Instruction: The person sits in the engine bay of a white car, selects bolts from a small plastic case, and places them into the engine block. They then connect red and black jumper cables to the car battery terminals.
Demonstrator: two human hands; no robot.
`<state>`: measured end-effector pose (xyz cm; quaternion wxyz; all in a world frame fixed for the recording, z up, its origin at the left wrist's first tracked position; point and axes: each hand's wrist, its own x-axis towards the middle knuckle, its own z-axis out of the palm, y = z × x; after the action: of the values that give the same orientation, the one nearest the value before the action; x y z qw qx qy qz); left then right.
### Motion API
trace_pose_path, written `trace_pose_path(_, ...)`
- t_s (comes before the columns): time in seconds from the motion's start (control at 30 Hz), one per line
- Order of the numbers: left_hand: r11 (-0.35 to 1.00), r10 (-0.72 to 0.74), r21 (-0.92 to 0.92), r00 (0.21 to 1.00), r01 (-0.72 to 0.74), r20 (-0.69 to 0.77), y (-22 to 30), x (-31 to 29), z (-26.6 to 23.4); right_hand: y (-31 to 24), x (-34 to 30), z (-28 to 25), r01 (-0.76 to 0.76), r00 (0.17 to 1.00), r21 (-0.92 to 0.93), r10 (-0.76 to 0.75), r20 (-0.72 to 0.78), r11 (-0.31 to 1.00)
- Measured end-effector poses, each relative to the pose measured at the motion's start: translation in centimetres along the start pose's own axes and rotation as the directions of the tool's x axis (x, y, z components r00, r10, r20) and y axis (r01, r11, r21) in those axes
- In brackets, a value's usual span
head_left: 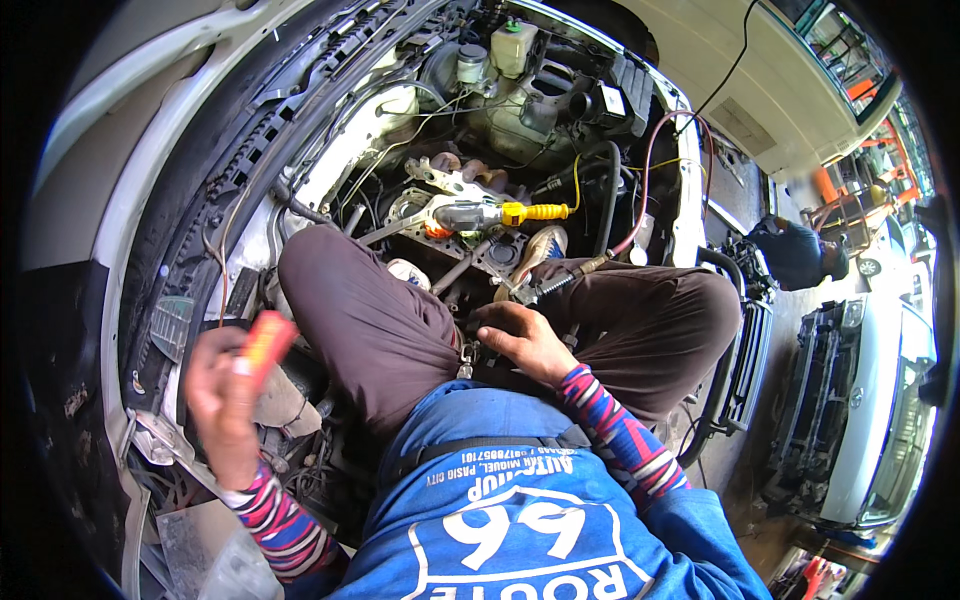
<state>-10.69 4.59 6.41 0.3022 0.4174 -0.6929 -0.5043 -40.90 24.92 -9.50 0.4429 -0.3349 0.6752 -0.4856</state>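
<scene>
My left hand (222, 408) is raised at the left beside my knee, closed on a small red and yellow packet (266, 347), slightly blurred. Between my thighs, my right hand (527, 343) hovers over my lap, its fingers loosely bent and thumb apart; I make out nothing in it. Just beyond it, a brass-ended hose fitting (585, 268) with a spring-like sleeve lies by my right thigh. A yellow-handled work lamp (535, 212) rests on the engine block (505, 253) in front of me. A metal clip (466, 358) hangs at my waist.
I sit inside the engine bay of a white vehicle, its fender edge (128, 250) at the left. A red air hose (650, 170) arches at the right. Beyond are a reservoir (512, 48), a person (795, 252) and a white car (872, 410).
</scene>
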Motion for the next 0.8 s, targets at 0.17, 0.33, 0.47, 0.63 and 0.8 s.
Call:
trace_pose_path(0.17,0.989,0.125,-0.144,0.743,-0.039,0.657,0.3,2.3,11.4,-6.2,-2.9,-0.3,0.009,0.926,0.381,-0.151,0.345,0.925)
trace_pose_path(0.33,0.989,0.063,-0.138,0.736,0.042,0.674,0.1,2.1,18.5,-7.1,-4.5,-1.6,0.037,0.981,0.135,-0.062,0.185,0.990)
trace_pose_path(0.47,0.871,-0.085,-0.336,0.784,0.359,0.615,0.7,3.3,19.3,-6.4,-6.0,-2.7,0.001,1.000,0.415,-0.007,0.013,0.910)
trace_pose_path(0.63,0.796,-0.113,-0.418,0.784,0.439,0.610,0.5,3.3,19.7,-6.3,-6.2,-2.3,0.124,0.983,0.439,-0.051,-0.176,0.890)
trace_pose_path(0.8,0.875,0.141,-0.464,0.844,0.139,0.518,-0.5,2.3,20.8,-4.8,-6.2,-2.6,0.143,0.954,0.186,-0.086,-0.286,0.972)
